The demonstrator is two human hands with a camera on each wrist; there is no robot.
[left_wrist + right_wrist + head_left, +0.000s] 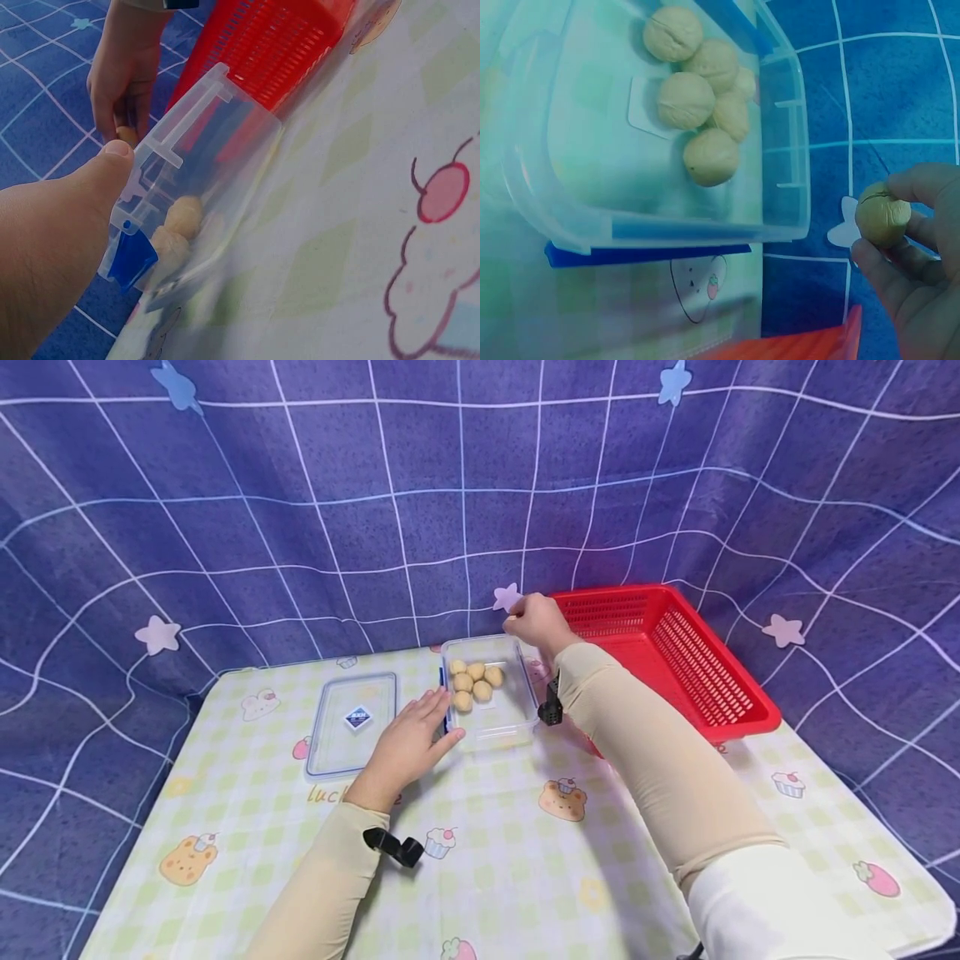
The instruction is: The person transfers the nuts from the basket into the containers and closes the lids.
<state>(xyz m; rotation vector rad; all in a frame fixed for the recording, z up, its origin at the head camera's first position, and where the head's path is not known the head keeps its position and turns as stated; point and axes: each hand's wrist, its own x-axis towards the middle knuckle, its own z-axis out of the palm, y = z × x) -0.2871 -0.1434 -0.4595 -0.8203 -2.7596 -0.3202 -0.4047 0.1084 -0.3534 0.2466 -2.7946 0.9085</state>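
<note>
My right hand point(542, 620) pinches a walnut point(880, 216) between thumb and fingers, above the far right corner of a clear plastic box point(512, 706). In the right wrist view the tan shell shows a dark seam. Several more walnuts point(472, 681) lie grouped toward the left side inside the box, beside a small white paper. My left hand point(405, 745) stays by the box's left side, fingers extended along the edge where a blue clip point(132, 259) hangs. Its thumb is spread toward the near corner.
A red slotted basket point(637, 664) stands right of the box, partly behind my right forearm. The box's clear lid point(337, 735) with a blue label lies flat on the left. A checked cloth point(495, 877) covers the table; a blue gridded curtain point(345, 560) hangs behind.
</note>
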